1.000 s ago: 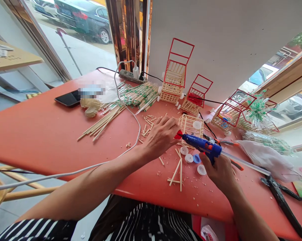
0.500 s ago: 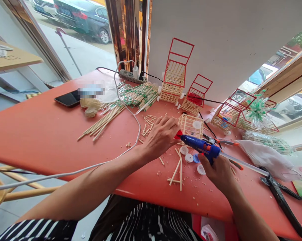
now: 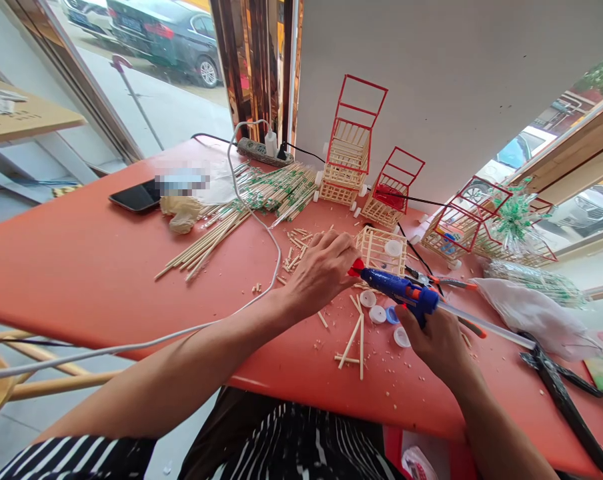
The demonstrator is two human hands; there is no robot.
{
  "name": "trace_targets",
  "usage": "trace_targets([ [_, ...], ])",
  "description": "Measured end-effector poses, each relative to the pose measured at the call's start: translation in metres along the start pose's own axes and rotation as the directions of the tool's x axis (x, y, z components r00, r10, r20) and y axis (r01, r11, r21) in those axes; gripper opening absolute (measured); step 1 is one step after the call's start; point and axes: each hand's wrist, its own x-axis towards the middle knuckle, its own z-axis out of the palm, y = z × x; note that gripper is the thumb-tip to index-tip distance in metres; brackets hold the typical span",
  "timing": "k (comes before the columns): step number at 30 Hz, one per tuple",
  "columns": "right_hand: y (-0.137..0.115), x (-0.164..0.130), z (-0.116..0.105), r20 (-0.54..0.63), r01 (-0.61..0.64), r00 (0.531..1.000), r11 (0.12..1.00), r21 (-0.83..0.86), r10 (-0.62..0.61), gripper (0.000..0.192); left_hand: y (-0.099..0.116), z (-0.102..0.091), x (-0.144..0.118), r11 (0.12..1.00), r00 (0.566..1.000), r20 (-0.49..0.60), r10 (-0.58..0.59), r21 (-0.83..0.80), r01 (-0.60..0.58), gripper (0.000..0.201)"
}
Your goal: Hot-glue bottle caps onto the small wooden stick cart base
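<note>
Glue gun (image 3: 399, 289), blue plastic with a red nozzle tip and orange trigger, sits in the right hand (image 3: 439, 343), whose fingers are wrapped tight around its grip; a clear glue stick (image 3: 486, 325) juts from its back end toward the right. Its nozzle points left and touches, or nearly touches, the fingers (image 3: 349, 257) of the left hand (image 3: 321, 270), which are bunched together at the near corner of a small stick basket (image 3: 381, 250); whether they pinch a piece there cannot be told. That basket is a pale lattice of thin wooden sticks, box-shaped, with a white round cap (image 3: 393, 248) lying on it. Left forearm stretches long and diagonal across the orange-red surface (image 3: 81, 267), palm down, wrist slightly bent; right forearm comes up from the lower right, wrist cocked toward the gun

Just under the gun lie white and blue bottle caps (image 3: 376, 313), round and shallow, and a few loose cut sticks (image 3: 354, 340) among wood crumbs. Farther back stand finished stick carts (image 3: 349, 157) with red frames, a spread of long bamboo sticks (image 3: 216, 240), a white cable (image 3: 261, 227), a black phone (image 3: 136, 197) and a power strip (image 3: 261, 153)
</note>
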Motion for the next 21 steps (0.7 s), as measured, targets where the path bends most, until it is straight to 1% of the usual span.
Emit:
trace_targets([
  [2, 0.0011, 0.0000, 0.0004, -0.004, -0.002, 1.000, 1.000, -0.001, 0.002, 0.065, 0.0001, 0.0006, -0.0006, 1.000, 1.000, -0.001, 0.009, 0.007, -0.009, 0.019],
  [8, 0.0058, 0.0004, 0.0018, 0.020, -0.028, 0.999, 1.000, -0.015, 0.028, 0.068, -0.0001, 0.0000, 0.0000, 1.000, 0.999, -0.047, 0.026, 0.007, -0.026, 0.024],
  [14, 0.0006, 0.0002, 0.0011, 0.010, -0.022, 1.000, 1.000, -0.014, 0.022, 0.063, 0.0006, -0.0001, 0.0002, 1.000, 1.000, 0.001, -0.006, 0.022, 0.006, 0.020],
  [17, 0.0002, 0.0006, 0.0006, 0.026, -0.052, 0.998, 0.998, -0.029, 0.052, 0.067, 0.0002, 0.0011, -0.0005, 1.000, 1.000, 0.002, 0.001, 0.021, -0.001, 0.018],
  [21, 0.0001, 0.0019, -0.0005, 0.042, -0.063, 0.997, 0.998, -0.030, 0.064, 0.072, -0.0013, 0.0010, -0.0009, 0.999, 1.000, 0.014, -0.007, 0.033, 0.007, 0.023],
])
